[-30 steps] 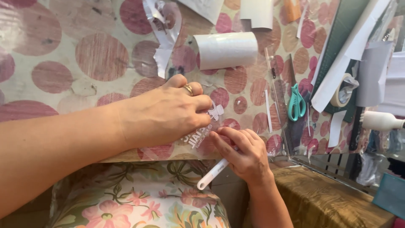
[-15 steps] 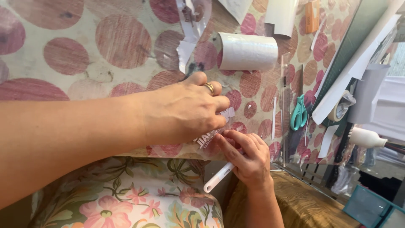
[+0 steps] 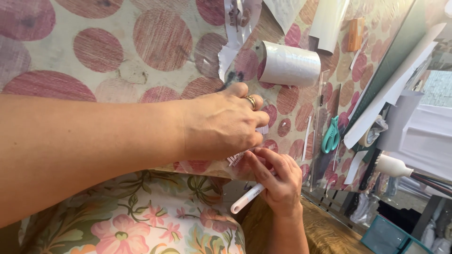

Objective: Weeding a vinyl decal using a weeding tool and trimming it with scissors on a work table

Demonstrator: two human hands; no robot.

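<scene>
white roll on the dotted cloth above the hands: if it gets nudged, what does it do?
The white roll lies on its side, so a sideways nudge would probably send it rolling across the dotted tablecloth. It looks like thin sheet wound loosely, so likely light and easy to dent under a firm pinch. Its glossy surface may be a bit slippery. Neither the left hand nor the right hand touches it.

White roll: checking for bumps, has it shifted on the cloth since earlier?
No. The white roll sits against the same pink dots of the dotted cloth; only the camera shifted.

Open dotted tablecloth [image 3: 117, 70] to your upper left; white paper roll [image 3: 289, 64] and teal-handled scissors [image 3: 331, 136] crowding your right.
</scene>
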